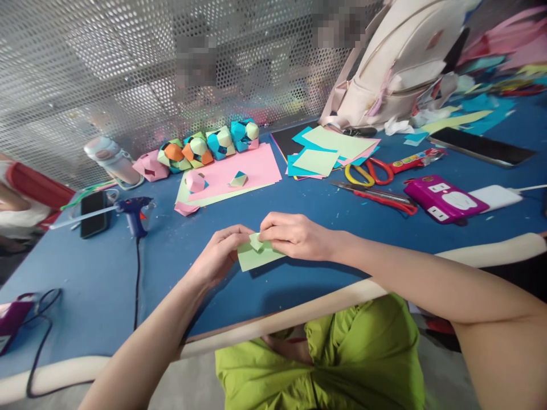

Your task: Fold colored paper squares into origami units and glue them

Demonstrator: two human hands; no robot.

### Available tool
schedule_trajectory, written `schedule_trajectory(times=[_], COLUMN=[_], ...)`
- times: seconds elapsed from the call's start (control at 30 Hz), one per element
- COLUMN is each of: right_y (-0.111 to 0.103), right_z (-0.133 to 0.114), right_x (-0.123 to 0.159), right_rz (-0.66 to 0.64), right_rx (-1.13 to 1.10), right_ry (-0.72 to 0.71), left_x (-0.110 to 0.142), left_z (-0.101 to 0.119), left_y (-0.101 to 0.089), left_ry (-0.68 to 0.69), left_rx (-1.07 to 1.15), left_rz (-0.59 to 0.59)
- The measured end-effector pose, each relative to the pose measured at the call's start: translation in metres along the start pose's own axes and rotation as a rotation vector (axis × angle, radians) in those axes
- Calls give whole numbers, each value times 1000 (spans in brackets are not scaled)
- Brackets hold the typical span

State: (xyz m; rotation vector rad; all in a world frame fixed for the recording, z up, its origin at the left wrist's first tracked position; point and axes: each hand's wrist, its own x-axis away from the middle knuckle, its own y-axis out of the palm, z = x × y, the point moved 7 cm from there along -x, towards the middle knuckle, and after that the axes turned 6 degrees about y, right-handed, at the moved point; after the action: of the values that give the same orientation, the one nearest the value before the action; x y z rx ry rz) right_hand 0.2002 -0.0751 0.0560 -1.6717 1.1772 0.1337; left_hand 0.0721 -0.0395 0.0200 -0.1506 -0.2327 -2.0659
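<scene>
A light green sheet of paper is held just above the blue table near its front edge, with one corner folded over. My left hand is closed on the paper's left end, fingers at the upper edge. On the other side my right hand pinches the paper near the folded corner, and its fingers cover part of the right end. Behind my hands lies a pink sheet bearing a pink folded paper piece and a small multicoloured paper piece.
Several folded paper balls line the back beside a bottle. A blue glue gun stands left, its cord trailing forward. Scissors, a utility knife, a purple power strip, coloured paper and a phone lie right.
</scene>
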Motion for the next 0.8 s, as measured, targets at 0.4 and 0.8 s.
schedule_trajectory(times=[0.4, 0.8], right_y=[3, -3], right_z=[-5, 17], right_x=[0, -6], right_rz=[-64, -23], right_rx=[100, -207], right_ry=[-71, 305], left_x=[-1, 1], left_z=[5, 9], left_y=[-6, -7], left_ry=[111, 221], left_rx=[-209, -435], left_rz=[84, 76])
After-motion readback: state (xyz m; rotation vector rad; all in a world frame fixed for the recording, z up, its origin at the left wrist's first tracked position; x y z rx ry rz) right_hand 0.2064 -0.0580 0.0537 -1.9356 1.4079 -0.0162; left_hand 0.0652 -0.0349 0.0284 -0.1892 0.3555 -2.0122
